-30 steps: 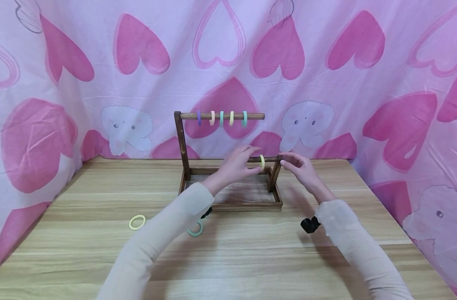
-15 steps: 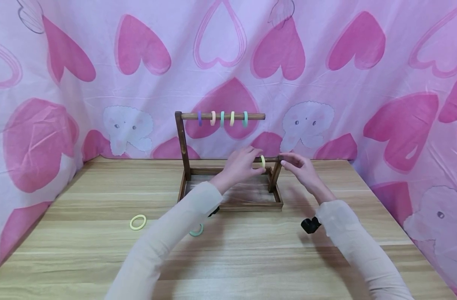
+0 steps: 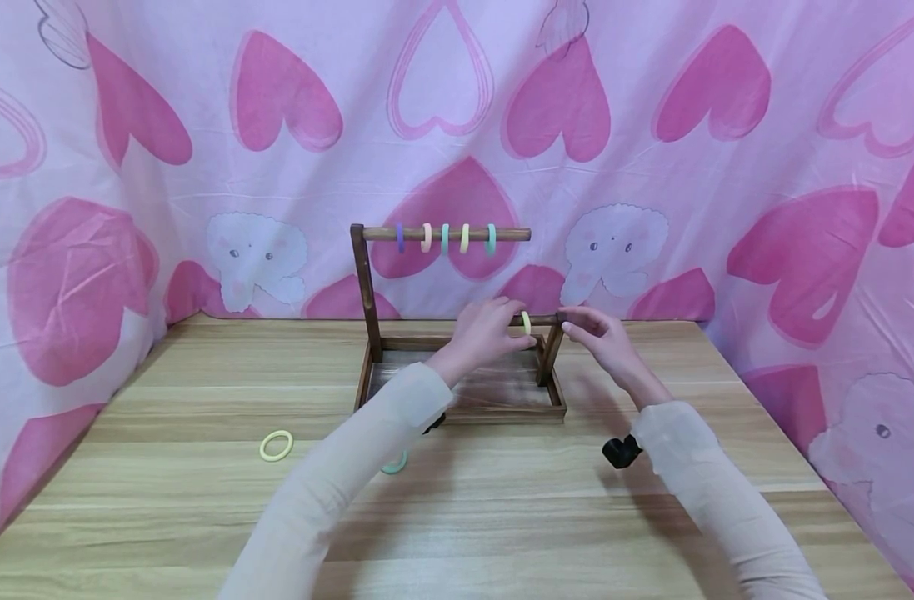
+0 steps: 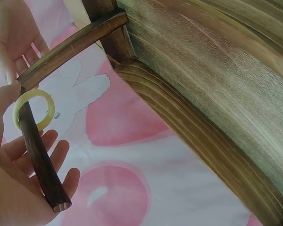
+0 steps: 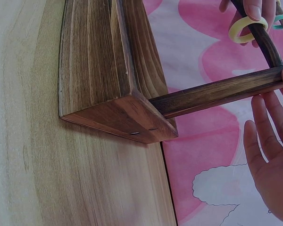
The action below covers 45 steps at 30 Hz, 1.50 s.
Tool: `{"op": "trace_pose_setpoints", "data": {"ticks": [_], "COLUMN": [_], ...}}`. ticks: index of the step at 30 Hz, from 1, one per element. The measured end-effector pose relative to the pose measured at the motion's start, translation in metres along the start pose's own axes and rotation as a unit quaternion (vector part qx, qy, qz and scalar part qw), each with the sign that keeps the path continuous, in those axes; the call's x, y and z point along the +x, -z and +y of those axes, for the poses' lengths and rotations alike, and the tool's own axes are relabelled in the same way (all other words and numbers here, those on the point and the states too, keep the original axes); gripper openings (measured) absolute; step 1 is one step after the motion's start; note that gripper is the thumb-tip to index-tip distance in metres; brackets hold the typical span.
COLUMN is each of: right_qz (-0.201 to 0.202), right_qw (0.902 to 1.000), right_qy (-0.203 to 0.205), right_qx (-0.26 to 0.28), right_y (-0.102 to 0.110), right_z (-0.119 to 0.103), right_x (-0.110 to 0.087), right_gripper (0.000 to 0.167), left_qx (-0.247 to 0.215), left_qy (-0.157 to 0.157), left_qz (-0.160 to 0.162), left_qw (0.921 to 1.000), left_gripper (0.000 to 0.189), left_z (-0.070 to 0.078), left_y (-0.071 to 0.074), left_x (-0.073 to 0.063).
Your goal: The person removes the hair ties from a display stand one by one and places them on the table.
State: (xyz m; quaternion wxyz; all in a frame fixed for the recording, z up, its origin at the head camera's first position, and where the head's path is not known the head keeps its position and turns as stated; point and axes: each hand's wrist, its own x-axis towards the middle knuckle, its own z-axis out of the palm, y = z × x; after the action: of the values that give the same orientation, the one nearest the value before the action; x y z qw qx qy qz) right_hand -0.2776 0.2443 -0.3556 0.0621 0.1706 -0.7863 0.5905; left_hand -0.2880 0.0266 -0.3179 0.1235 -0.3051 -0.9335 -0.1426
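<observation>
In the head view, my left hand [image 3: 488, 332] reaches over the dark wooden rack and pinches a pale yellow ring [image 3: 526, 323] between thumb and fingers. The ring encircles the lower bar [image 4: 35, 146], close to its post; the bar's free end lies across my left palm in the left wrist view. My right hand [image 3: 601, 335] holds the top of the short post [image 5: 221, 89] with thumb and fingertips, its other fingers extended along the outer side. Purple [image 3: 400, 238], pink [image 3: 426, 237], green [image 3: 445, 238] and yellow [image 3: 464, 238] rings hang on the upper bar [image 3: 509, 234], with another green ring [image 3: 491, 239] nearest its free end.
A yellow ring [image 3: 277, 446] lies on the wooden table [image 3: 164, 500] at the left. A green ring [image 3: 395, 463] lies partly hidden under my left sleeve [image 3: 344, 467]. The rack's shallow tray [image 3: 501, 415] stands towards the back, before a pink heart-patterned cloth [image 3: 651, 175].
My left hand and the yellow ring have shifted slightly right along the lower bar, towards the post. The left sleeve now covers more of the green ring on the table. My right hand stays put.
</observation>
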Motion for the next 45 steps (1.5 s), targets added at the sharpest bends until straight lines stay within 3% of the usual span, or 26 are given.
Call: {"op": "trace_pose_setpoints", "data": {"ticks": [13, 29, 38, 45], "right_qz": [-0.001, -0.001, -0.013, -0.007], "right_qw": [1.0000, 1.0000, 0.9986, 0.9999], "right_qy": [0.003, 0.009, 0.047, 0.008], "right_qx": [0.009, -0.004, 0.019, -0.002], "right_y": [-0.001, 0.000, 0.003, -0.001], "right_z": [-0.001, 0.002, 0.011, -0.001], "right_x": [0.000, 0.000, 0.003, -0.001], "right_gripper": [0.038, 0.039, 0.038, 0.040], "left_qx": [0.009, -0.029, -0.058, -0.081], "left_qy": [0.009, 0.023, 0.023, 0.032], "left_qz": [-0.003, -0.014, -0.006, -0.007], "left_qw": [0.9999, 0.9992, 0.9980, 0.9962], "left_gripper": [0.048, 0.044, 0.039, 0.037], "left_z": [0.002, -0.008, -0.013, -0.017], "left_y": [0.000, 0.004, 0.004, 0.006], "left_x": [0.000, -0.003, -0.006, -0.010]}}
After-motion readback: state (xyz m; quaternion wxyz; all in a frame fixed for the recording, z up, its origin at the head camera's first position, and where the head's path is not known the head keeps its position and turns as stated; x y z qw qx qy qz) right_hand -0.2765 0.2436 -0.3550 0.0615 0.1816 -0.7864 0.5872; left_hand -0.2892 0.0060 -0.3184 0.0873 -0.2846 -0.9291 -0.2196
